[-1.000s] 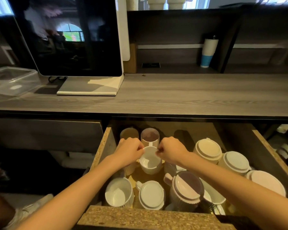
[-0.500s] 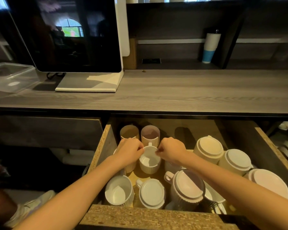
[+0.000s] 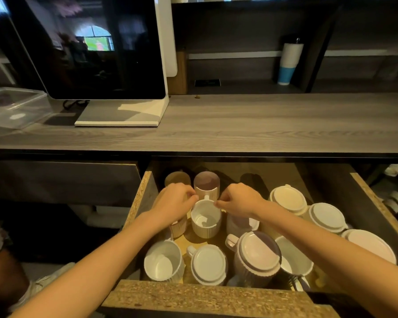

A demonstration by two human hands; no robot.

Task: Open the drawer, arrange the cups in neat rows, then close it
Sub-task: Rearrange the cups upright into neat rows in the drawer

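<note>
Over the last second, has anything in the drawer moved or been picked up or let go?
Hardly anything. Both hands stayed at the rim of the open white cup, left hand on one side, right hand on the other, with no clear shift of the cup. The lidded cups and the other mugs in the drawer stayed put. Only the camera view shifted slightly.

The one camera sits on my head, facing forward and down; the open drawer (image 3: 138, 198) lies close below. The counter (image 3: 262, 125) lies beyond; no second view shares anything.

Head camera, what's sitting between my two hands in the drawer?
In the head view, an open white ribbed ceramic cup stands between the left hand and the right hand, fingertips at its rim.
</note>
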